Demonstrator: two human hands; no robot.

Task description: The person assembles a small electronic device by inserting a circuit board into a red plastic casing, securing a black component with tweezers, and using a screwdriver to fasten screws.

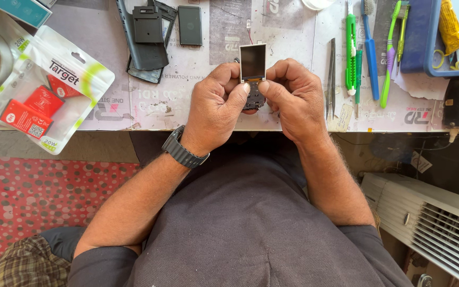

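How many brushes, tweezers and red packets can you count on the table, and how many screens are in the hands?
Brushes: 3
Tweezers: 1
Red packets inside the clear bag: 3
Small screens, held by the left hand and right hand: 1
Total: 8

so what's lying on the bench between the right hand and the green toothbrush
In the head view, metal tweezers lie on the bench between the right hand and the green toothbrush, clear of both.
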